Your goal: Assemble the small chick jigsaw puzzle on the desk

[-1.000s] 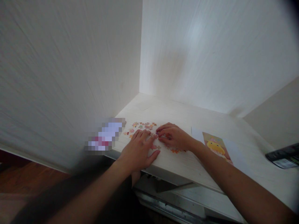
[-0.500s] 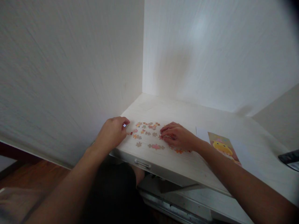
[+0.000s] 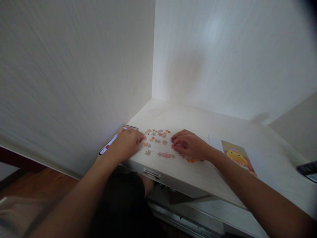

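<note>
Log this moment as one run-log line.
left hand: resting on phone at desk edge | right hand: on puzzle pieces | picture sheet: right of hands

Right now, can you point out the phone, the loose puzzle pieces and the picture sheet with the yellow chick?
phone [image 3: 108, 146]: head view, on the strip of screen showing beside the left hand.
loose puzzle pieces [image 3: 158, 141]: head view, on a piece mid-scatter.
picture sheet [image 3: 235, 155]: head view, on the yellow chick.

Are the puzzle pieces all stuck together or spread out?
Mostly spread out. The puzzle pieces lie scattered singly on the white desk, with gaps showing between them, between the left hand and right hand.
</note>
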{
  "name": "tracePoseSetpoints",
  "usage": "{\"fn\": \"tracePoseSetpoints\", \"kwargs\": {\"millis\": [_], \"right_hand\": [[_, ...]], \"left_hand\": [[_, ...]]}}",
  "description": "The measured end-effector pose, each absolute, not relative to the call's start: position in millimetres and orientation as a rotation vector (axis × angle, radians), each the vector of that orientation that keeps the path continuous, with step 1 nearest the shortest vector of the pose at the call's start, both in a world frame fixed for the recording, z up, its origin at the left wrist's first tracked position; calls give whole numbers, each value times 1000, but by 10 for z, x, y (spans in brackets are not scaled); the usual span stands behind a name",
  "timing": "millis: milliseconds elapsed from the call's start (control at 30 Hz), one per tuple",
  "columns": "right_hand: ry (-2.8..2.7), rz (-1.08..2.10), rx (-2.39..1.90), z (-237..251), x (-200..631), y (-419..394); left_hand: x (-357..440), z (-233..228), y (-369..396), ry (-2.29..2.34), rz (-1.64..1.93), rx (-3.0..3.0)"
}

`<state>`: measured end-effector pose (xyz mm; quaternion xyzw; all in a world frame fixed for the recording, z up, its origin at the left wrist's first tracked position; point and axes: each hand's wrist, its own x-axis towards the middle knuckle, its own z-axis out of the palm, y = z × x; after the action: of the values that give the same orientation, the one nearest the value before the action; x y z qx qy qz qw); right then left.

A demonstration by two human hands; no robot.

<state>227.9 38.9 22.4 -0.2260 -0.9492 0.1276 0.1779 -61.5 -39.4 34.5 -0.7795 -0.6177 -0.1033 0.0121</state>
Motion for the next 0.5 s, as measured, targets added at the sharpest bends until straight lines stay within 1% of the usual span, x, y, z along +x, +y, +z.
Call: {"fn": "tracePoseSetpoints", "kwargs": {"millis": [300,500], "right_hand": [[-2677,380,-669,249,2268,370],[-2675,371,-682,240,2268,374]], "left_hand": [[-572,235,-305,-1791,-451,-2533],[-555,188,-291,-1754,-539,-2500]]}}
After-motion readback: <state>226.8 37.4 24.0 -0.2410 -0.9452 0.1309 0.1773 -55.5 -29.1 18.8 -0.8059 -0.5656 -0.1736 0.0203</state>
